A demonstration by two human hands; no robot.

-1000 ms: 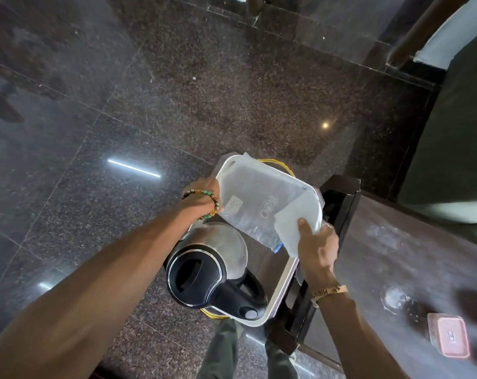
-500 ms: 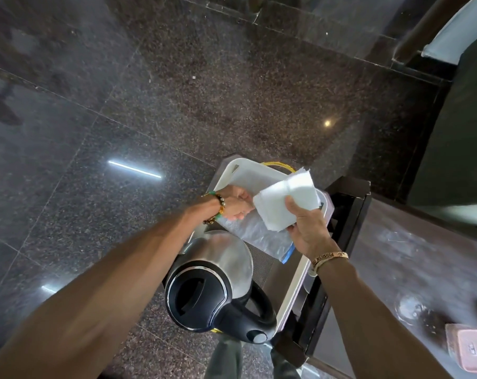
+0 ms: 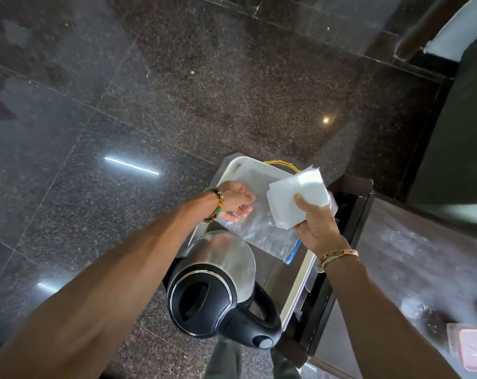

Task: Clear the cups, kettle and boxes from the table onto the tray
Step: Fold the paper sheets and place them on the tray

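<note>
1. The right hand (image 3: 316,228) grasps a stack of white paper napkins (image 3: 297,198) - thumb on top, fingers beneath - above the far right part of the white tray (image 3: 231,166).
2. The left hand (image 3: 237,201) has its fingers curled at the edge of a clear plastic bag (image 3: 262,233) lying in the tray; whether it pinches the bag cannot be told.
3. The steel kettle (image 3: 223,269), with black lid and handle, stands upright at the near end of the tray.
4. The tray lies just beside the left edge of the dark table (image 3: 423,255).
5. A pink-lidded box (image 3: 472,348) - blurred - sits on the table at the lower right, well apart from the tray.
6. Polished dark floor (image 3: 177,77) fills the rest of the view.
</note>
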